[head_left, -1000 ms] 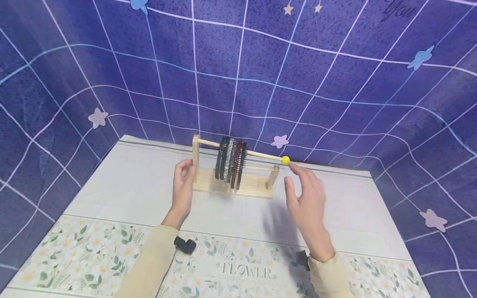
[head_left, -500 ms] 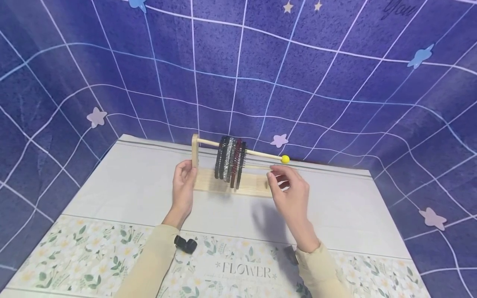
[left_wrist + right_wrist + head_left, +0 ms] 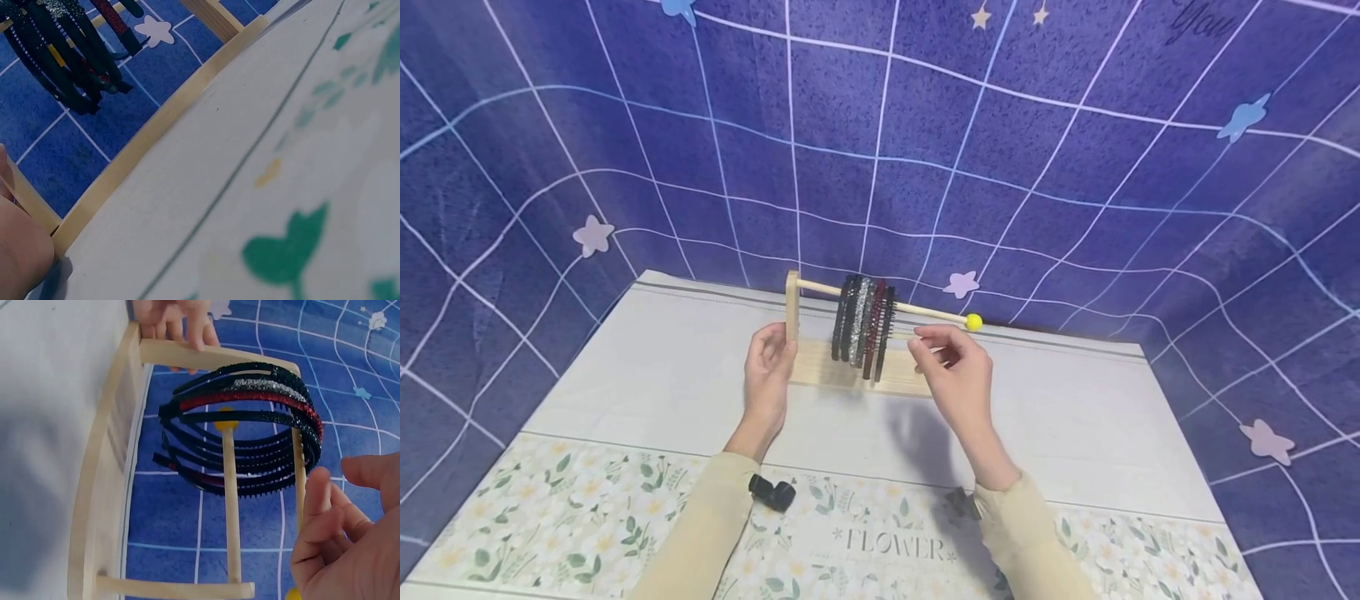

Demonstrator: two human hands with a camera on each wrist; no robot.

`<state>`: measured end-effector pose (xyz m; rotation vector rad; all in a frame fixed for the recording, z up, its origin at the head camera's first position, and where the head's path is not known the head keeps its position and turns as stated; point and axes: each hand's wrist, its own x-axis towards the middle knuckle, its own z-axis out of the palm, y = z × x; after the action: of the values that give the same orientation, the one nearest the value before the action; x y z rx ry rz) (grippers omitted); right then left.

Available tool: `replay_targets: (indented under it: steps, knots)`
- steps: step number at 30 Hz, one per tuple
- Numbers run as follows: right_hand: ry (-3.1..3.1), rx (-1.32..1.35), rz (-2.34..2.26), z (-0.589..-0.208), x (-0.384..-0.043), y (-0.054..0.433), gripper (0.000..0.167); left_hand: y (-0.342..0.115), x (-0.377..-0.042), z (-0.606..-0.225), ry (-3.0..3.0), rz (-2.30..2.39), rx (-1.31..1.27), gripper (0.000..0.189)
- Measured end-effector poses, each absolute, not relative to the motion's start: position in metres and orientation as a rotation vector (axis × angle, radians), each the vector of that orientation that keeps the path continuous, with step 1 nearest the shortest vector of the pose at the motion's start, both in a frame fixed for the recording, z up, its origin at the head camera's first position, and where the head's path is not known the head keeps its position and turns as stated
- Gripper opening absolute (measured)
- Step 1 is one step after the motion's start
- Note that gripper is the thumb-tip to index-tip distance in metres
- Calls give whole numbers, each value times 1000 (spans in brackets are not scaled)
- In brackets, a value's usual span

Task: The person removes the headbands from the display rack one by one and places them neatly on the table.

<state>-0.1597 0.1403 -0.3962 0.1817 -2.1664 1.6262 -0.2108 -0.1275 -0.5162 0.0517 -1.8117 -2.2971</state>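
A pale wooden headband stand (image 3: 820,367) rests on the table, with a tall upright at its left end. From that upright a rod runs right to a yellow ball (image 3: 973,322). Several black, silver and dark red headbands (image 3: 863,325) hang side by side on the rod. My left hand (image 3: 766,375) grips the left upright, thumb on the near side. My right hand (image 3: 958,383) is at the stand's right end, fingers bent and thumb apart from them. In the right wrist view the right hand (image 3: 350,531) is beside the headbands (image 3: 262,397), nothing in its fingers.
A lower second rod (image 3: 231,506) with a yellow ball end passes inside the headband loops, and a short right upright (image 3: 175,589) stands below it. A white cloth with a floral band (image 3: 587,500) covers the table. Behind hangs a blue gridded curtain (image 3: 880,125) with stars.
My right hand has moved left from beside the upper yellow ball to in front of the stand's right end, its fingers bending more. The left hand and headbands have stayed put.
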Motion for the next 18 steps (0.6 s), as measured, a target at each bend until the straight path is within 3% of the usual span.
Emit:
replay_targets:
  steps: [18]
  knots:
    - [-2237, 84, 1870, -388, -176, 116, 28, -128, -211, -516, -1812, -2311, 55, 31]
